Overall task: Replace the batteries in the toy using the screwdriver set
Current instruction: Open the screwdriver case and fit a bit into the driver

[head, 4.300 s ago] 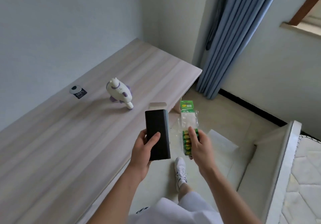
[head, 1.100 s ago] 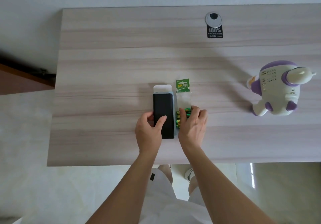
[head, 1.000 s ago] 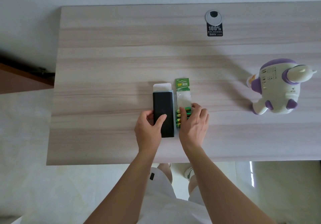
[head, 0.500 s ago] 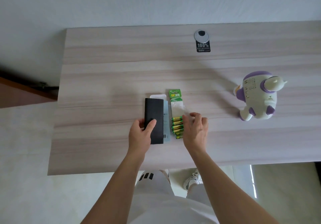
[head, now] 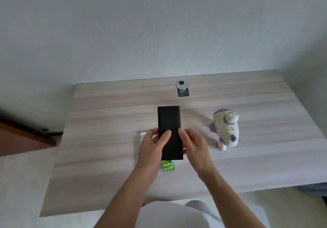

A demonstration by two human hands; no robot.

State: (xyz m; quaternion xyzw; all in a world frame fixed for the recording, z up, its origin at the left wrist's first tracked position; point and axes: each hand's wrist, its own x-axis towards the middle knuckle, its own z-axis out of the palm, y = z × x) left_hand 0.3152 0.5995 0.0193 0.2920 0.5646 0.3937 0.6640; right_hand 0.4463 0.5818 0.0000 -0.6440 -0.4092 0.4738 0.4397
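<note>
The black screwdriver set case (head: 169,121) is lifted off the wooden table (head: 106,139) and stands lengthwise in front of me. My left hand (head: 152,146) grips its lower left side, thumb across the front. My right hand (head: 193,143) holds its lower right edge with thumb and fingers. Beneath the case the green battery pack (head: 167,166) lies on the table, mostly hidden. A white sleeve (head: 143,135) peeks out on the table behind my left hand. The white and purple toy (head: 225,130) stands to the right, apart from both hands.
A round cable grommet with a black sticker (head: 182,88) sits near the table's back edge by the wall. The table's left end (head: 70,121) drops to the floor, with a brown piece of furniture (head: 21,137) beyond it.
The case rose from the table, leaving the white sleeve behind. My right hand left the battery pack and took the case's right edge. The camera tilted up.
</note>
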